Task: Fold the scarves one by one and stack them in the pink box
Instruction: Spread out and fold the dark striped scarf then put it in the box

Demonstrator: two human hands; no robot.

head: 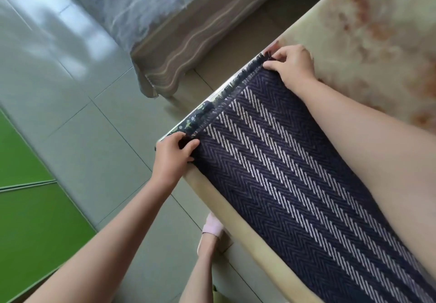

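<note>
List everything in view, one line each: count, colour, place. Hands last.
scarf: one, navy with white herringbone stripes, laid flat along the table.
table: one, cream cover with orange floral print, right.
striped cover: one, brown-grey, draped on furniture, top centre.
sheer fabric: one, pale blue-grey, above the striped cover.
floor: grey tiles, left.
green surface: green, lower left.
slipper: one, pink, on a foot beside the table, bottom.
left hand: pinches the scarf's fringed corner at the table edge.
right hand: pinches the other fringed corner.
</note>
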